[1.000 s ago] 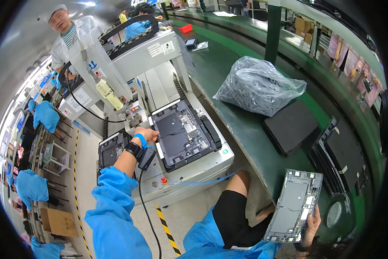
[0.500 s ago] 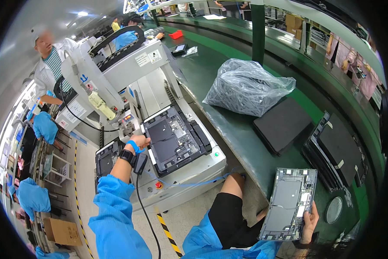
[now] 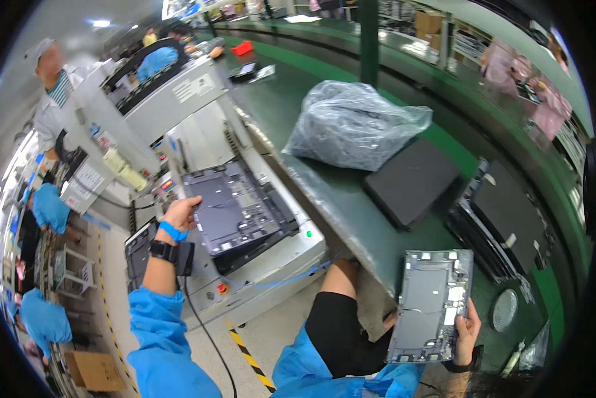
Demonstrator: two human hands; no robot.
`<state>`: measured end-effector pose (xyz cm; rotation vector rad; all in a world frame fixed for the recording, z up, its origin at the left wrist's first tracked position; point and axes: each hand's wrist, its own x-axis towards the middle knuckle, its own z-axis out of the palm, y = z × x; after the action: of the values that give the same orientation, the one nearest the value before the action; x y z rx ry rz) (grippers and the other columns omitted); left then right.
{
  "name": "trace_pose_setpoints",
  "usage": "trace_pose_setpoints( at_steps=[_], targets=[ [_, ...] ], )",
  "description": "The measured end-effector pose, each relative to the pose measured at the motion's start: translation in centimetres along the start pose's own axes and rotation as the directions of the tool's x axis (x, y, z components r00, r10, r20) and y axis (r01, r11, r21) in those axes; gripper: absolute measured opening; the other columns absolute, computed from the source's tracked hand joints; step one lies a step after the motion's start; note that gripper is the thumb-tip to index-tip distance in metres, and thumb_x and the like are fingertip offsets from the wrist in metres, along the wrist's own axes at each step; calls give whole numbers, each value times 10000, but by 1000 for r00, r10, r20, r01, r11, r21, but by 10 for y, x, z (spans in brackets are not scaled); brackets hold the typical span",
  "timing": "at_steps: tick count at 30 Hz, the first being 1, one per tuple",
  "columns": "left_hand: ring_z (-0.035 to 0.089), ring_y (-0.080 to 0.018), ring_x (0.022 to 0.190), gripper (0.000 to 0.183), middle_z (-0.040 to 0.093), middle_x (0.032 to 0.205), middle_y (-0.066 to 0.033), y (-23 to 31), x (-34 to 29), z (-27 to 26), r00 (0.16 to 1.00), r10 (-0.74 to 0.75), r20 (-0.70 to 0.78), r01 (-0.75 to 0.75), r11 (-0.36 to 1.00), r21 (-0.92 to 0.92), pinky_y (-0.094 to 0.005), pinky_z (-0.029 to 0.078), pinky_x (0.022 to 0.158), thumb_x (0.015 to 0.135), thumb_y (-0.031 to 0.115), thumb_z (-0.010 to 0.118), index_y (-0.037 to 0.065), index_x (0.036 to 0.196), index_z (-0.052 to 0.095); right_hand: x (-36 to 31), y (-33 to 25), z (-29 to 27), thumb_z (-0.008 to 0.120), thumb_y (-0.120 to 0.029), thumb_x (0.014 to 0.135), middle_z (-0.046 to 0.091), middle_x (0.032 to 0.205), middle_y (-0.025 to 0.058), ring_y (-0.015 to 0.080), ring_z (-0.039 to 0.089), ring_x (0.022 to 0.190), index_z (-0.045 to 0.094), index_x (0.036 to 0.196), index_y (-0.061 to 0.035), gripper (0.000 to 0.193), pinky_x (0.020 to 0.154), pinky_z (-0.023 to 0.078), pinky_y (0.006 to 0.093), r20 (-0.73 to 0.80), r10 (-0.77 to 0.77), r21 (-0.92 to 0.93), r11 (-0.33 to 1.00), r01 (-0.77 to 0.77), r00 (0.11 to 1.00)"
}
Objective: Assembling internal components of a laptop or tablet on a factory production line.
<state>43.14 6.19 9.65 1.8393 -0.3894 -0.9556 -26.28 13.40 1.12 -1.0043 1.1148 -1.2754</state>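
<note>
My left hand (image 3: 180,213) pinches the left edge of an opened tablet housing (image 3: 220,204), its battery and circuit board showing. That housing tilts up off a black fixture (image 3: 245,251) on the white machine's bed, its near side raised. At the lower right, my right hand (image 3: 468,330) grips a second opened tablet housing (image 3: 422,302) by its right edge, thumb on the face near the white patches. This one is held up in front of the bench edge, inner side toward me. The fingers behind it are hidden.
A second fixture with a tablet (image 3: 137,255) lies left of my wrist. The green bench (image 3: 341,199) carries a clear plastic bag (image 3: 354,126), a black foam block (image 3: 412,182), stacked dark panels (image 3: 503,212) and a round dish (image 3: 504,310). A black cable (image 3: 208,335) hangs nearby. A co-worker (image 3: 53,99) stands behind the machine.
My left hand has raised the near side of the housing out of its fixture. My right hand still holds the other housing. The whole view has shifted slightly.
</note>
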Motion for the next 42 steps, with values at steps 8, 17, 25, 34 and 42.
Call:
trace_pose_setpoints(
  at_steps=[8, 17, 25, 34, 42],
  targets=[
    [693, -260, 959, 339, 673, 1127, -135, 17, -64, -21, 910, 313, 272, -216, 918, -332, -412, 580, 857, 936, 79, 612, -24, 1253, 554, 0, -11, 5, 603, -7, 916, 644, 1224, 150, 150, 644, 1008, 344, 1456, 104, 609, 902, 507, 279, -21, 67, 131, 989, -64, 998],
    [658, -214, 1017, 336, 660, 1151, -107, 4, -151, 218, 715, 324, 619, -176, 941, -289, -377, 544, 889, 935, 105, 645, -10, 1239, 563, -42, -28, -35, 640, -38, 904, 639, 1236, 168, 167, 665, 1010, 344, 1447, 118, 638, 877, 537, 288, -9, 32, 179, 983, -30, 999],
    [658, -189, 973, 412, 672, 1113, -88, 14, -45, 372, 499, 242, 832, -289, 952, -103, -349, 557, 832, 895, 97, 710, -15, 1265, 567, -77, -42, -39, 685, -92, 878, 612, 1278, 164, 167, 625, 1088, 359, 1442, 120, 685, 953, 485, 292, -63, 77, 123, 990, -69, 995],
    [695, -303, 941, 590, 705, 1040, -195, 40, -73, 374, 515, 535, 670, -799, 16, 601, -378, 541, 853, 752, 346, 831, 55, 1226, 634, -27, -79, 4, 514, 101, 921, 616, 1277, 152, 107, 649, 961, 250, 1520, 52, 656, 838, 520, 241, 80, 119, 78, 989, -126, 990],
    [665, -209, 986, 400, 654, 1134, -178, -25, -202, 183, 673, 516, 530, -328, 850, -412, -323, 546, 841, 975, 37, 524, 0, 1370, 477, 25, -87, 91, 498, 79, 945, 573, 1342, 146, 110, 644, 992, 233, 1528, 41, 642, 854, 520, 243, 256, 106, 75, 989, -128, 961]
  ],
)
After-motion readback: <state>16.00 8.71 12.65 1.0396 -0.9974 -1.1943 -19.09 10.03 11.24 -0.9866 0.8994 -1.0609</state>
